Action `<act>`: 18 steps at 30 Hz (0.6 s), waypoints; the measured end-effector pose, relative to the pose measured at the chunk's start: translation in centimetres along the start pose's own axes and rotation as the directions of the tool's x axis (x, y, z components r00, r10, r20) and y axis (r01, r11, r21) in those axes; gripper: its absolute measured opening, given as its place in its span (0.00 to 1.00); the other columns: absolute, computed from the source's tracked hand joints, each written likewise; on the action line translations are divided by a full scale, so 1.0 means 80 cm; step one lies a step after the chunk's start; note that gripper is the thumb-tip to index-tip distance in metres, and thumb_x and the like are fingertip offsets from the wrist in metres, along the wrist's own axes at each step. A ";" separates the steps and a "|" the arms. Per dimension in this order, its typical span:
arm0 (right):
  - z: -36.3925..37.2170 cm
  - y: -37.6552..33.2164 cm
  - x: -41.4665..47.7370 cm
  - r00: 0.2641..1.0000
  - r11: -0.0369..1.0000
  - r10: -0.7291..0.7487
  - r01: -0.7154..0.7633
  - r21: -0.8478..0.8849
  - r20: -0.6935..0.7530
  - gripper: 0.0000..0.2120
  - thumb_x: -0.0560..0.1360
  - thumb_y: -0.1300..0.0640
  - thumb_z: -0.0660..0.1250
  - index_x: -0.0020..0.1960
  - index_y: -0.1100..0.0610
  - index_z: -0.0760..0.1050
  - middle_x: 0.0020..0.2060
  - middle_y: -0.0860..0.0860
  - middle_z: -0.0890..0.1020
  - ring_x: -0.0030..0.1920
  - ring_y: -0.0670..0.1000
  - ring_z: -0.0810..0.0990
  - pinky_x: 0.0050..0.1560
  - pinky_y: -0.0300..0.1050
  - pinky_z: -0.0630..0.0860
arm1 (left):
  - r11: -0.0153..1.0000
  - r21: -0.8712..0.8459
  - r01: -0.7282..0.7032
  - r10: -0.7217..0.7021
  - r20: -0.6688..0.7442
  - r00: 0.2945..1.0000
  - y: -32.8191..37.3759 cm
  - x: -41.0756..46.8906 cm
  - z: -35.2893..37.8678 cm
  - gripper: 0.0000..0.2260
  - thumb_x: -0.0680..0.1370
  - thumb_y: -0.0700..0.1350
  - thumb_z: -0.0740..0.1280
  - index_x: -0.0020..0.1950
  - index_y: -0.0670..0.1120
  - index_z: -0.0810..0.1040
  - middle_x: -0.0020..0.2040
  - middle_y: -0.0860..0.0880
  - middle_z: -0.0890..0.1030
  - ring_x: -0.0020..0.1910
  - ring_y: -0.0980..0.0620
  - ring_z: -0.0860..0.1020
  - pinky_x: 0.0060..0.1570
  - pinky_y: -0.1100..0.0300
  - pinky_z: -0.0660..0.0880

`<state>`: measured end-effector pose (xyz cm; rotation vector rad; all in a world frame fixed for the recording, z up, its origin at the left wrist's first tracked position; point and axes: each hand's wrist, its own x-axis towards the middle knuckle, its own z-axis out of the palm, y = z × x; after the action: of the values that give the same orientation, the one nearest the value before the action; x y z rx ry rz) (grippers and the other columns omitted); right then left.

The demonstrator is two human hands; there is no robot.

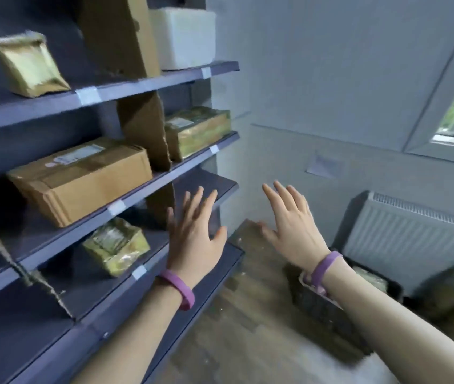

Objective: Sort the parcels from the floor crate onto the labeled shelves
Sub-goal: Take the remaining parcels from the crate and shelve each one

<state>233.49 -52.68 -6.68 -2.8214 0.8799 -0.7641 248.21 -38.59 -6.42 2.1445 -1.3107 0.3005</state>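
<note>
Forearms (414, 336) nearest; left hand (192, 239) at 7 o'clock, right hand (292, 231) at 4 o'clock, fingers spread wide, holding nothing. Floor crate (318, 307) at 5 o'clock below right hand, parcels (372, 279) inside. Shelves (164, 79) at 10 o'clock. Risk: label tags (88, 96) unreadable in blur, parcel could get misfiled.

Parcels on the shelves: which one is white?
The boxy parcel at the right end of the top shelf; the others are brown cardboard or yellowish wrap.

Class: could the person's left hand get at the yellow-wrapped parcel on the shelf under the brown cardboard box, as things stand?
Probably yes. The left hand is open and empty, just right of the yellow-wrapped parcel, which lies near the front edge of its shelf; nothing shows between them.
</note>
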 end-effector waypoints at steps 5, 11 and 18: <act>-0.038 0.139 -0.042 0.985 0.981 0.170 -0.169 -0.095 0.004 0.35 0.76 0.49 0.66 0.77 0.55 0.55 0.76 0.57 0.59 0.74 0.63 0.55 0.73 0.59 0.55 | 0.993 -0.075 -0.095 0.105 0.141 0.984 0.109 0.038 0.102 0.28 0.78 0.52 0.63 0.76 0.55 0.57 0.78 0.52 0.54 0.77 0.50 0.47 0.73 0.43 0.42; -0.056 0.270 -0.090 0.922 0.906 0.388 -0.381 -0.183 0.005 0.34 0.77 0.47 0.63 0.78 0.52 0.52 0.77 0.54 0.56 0.76 0.59 0.52 0.74 0.55 0.51 | 0.965 -0.175 -0.194 0.236 0.269 0.934 0.211 0.084 0.213 0.28 0.78 0.53 0.61 0.76 0.58 0.54 0.79 0.54 0.51 0.77 0.52 0.46 0.74 0.46 0.40; -0.044 0.414 -0.082 0.849 0.820 0.527 -0.499 -0.279 0.031 0.35 0.77 0.48 0.64 0.78 0.53 0.52 0.77 0.55 0.57 0.76 0.60 0.52 0.75 0.55 0.53 | 0.923 -0.289 -0.253 0.350 0.360 0.865 0.298 0.165 0.354 0.28 0.79 0.53 0.61 0.77 0.58 0.53 0.79 0.55 0.49 0.77 0.54 0.43 0.73 0.48 0.37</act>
<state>210.27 -76.31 -13.97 -2.5734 1.7349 -0.4357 230.73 -73.03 -13.66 1.8541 -1.8285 -0.1866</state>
